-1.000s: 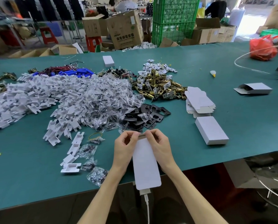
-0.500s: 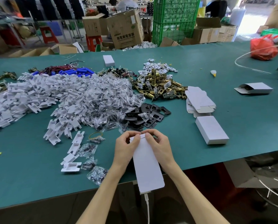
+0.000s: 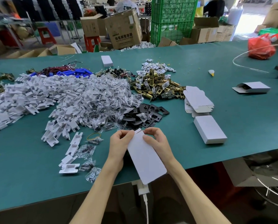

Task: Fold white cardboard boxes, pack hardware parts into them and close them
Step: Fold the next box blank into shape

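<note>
A white cardboard box (image 3: 147, 160) is held over the near table edge, its far end pointing away from me and a small flap sticking up there. My left hand (image 3: 119, 146) grips its left side and far corner. My right hand (image 3: 156, 143) pinches the far end on the right. A closed white box (image 3: 209, 129) lies to the right, with a stack of flat box blanks (image 3: 198, 100) behind it. Brass latch parts (image 3: 157, 86), black plates (image 3: 147, 114), bagged screws (image 3: 105, 101) and white plastic pieces (image 3: 31, 96) lie in heaps ahead.
The green table (image 3: 232, 126) also carries an open white box (image 3: 252, 88) at far right, a small closed box (image 3: 107, 61) at the back, a red bag (image 3: 260, 47) and a white cable (image 3: 245, 62). Loose plastic pieces and screw bags (image 3: 86, 159) lie left of my hands.
The box has tilted, its near end swinging right. My fingers have shifted on the far end, where a flap now stands up between them.
</note>
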